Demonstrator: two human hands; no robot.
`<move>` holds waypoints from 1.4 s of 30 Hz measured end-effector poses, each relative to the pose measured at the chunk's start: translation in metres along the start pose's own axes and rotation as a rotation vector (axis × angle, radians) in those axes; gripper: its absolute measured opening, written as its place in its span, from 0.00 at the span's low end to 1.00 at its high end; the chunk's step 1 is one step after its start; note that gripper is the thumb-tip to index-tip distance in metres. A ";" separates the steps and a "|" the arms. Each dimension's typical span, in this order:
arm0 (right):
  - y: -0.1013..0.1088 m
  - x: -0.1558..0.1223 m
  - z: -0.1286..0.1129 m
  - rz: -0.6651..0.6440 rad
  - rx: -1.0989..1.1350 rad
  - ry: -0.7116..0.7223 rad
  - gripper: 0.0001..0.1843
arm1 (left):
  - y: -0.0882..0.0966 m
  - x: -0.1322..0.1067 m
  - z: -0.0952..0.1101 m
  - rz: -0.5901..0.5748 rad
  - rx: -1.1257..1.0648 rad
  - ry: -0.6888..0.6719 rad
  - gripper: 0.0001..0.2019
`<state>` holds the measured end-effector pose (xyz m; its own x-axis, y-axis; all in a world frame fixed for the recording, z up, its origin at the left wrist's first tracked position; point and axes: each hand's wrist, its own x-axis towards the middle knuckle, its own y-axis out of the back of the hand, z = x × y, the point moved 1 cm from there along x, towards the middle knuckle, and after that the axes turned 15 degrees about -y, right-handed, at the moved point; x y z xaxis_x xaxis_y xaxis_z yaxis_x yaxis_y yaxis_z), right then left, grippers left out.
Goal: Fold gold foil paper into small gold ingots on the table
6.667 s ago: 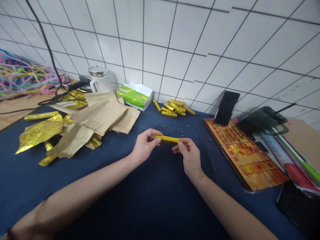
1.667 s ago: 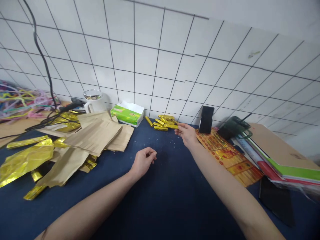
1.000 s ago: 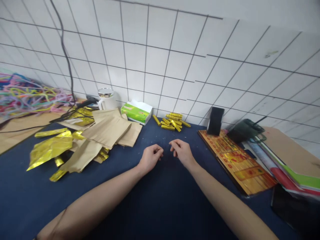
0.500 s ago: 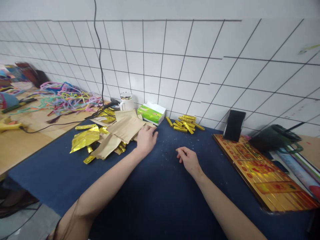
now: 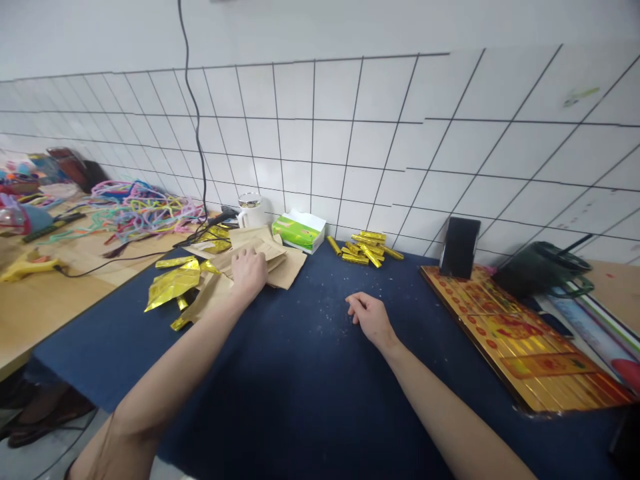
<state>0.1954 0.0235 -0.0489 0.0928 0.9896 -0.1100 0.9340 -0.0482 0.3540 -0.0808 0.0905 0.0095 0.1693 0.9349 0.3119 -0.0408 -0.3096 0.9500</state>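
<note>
My left hand [image 5: 249,270] lies on a loose stack of brown paper sheets [image 5: 280,261] at the back left of the blue cloth [image 5: 300,393]. Its fingers are curled down onto the top sheet. Crumpled gold foil sheets [image 5: 173,285] lie just left of that stack. My right hand [image 5: 367,317] rests on the bare cloth in the middle, fingers loosely curled with nothing in them. A small heap of folded gold foil bars [image 5: 364,244] lies by the wall, beyond my right hand.
A green tissue box [image 5: 299,232] and a white mug [image 5: 250,210] stand by the wall. To the right lie a gold-and-red printed board [image 5: 520,327], a propped phone [image 5: 459,247] and a dark green item [image 5: 543,267]. Coloured pipe cleaners [image 5: 140,207] and a yellow glue gun [image 5: 25,267] lie on the left wooden table.
My right hand put the gold bar on the heap by the wall and came back to the cloth. My left hand reached left onto the brown paper stack. The view swung left.
</note>
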 end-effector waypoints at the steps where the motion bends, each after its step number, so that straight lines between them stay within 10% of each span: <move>1: 0.000 0.000 0.000 0.002 0.001 0.001 0.13 | 0.001 0.000 0.000 0.010 -0.001 0.008 0.15; 10: 0.001 -0.001 0.000 0.004 0.046 0.008 0.13 | 0.008 0.007 -0.014 0.094 -0.234 0.129 0.12; 15: 0.000 0.000 0.001 0.037 0.144 0.016 0.13 | 0.039 0.008 -0.008 0.386 -0.308 0.201 0.17; 17: 0.002 0.001 0.003 0.102 0.217 0.014 0.15 | 0.046 -0.003 0.016 0.497 -0.335 0.114 0.15; 19: 0.006 0.003 0.006 0.195 0.295 0.009 0.18 | 0.044 -0.021 0.050 0.645 -0.450 -0.300 0.10; 22: 0.013 0.008 0.012 0.326 0.375 0.001 0.20 | 0.019 -0.050 0.100 0.500 -0.493 -0.762 0.08; 25: 0.020 0.010 0.016 0.401 0.388 -0.006 0.21 | -0.012 -0.073 0.129 0.192 -0.424 -0.925 0.10; 32: 0.045 -0.025 0.012 0.365 0.204 0.064 0.18 | -0.029 -0.083 0.131 0.029 -0.439 -0.953 0.09; 37: 0.056 -0.063 0.009 0.051 -0.446 0.529 0.18 | -0.024 -0.085 0.128 -0.046 -0.440 -0.983 0.08; 42: 0.052 -0.069 0.019 0.013 -0.542 0.594 0.10 | -0.022 -0.090 0.126 -0.073 -0.473 -1.021 0.08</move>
<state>0.2438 -0.0503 -0.0403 -0.2388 0.9036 0.3556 0.6222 -0.1388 0.7705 0.0289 -0.0086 -0.0410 0.9039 0.3015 0.3034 -0.3299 0.0399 0.9432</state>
